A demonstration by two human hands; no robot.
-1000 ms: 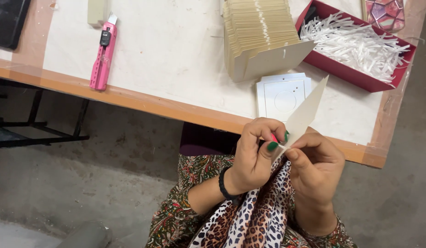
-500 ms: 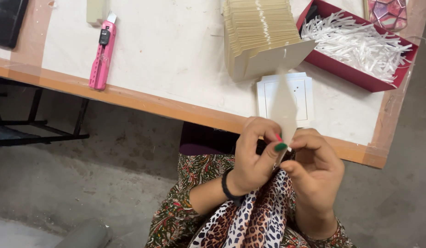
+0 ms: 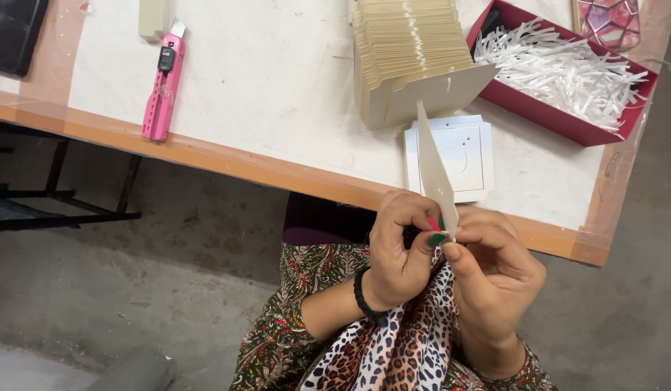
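Note:
A thin cream card (image 3: 433,166) stands nearly edge-on above my lap, pinched at its lower end by both hands. My left hand (image 3: 401,250) grips it with thumb and fingers; its nails are painted green and red, and a black band circles the wrist. My right hand (image 3: 495,271) pinches the same lower edge from the right. Both hands hover just in front of the table's orange edge (image 3: 277,170). Behind the card, a small stack of white square cards (image 3: 462,156) lies flat on the table.
A tall stack of cream folded cards (image 3: 408,51) stands on the white tabletop. At the back right sits a red tray (image 3: 560,119) of white shredded paper. A pink utility knife (image 3: 162,87) lies at the left, and a dark object (image 3: 13,32) sits at the far left corner.
The card has swung from leaning right, through upright, to leaning slightly left and edge-on. Both hands keep their pinch at its lower end and have hardly shifted.

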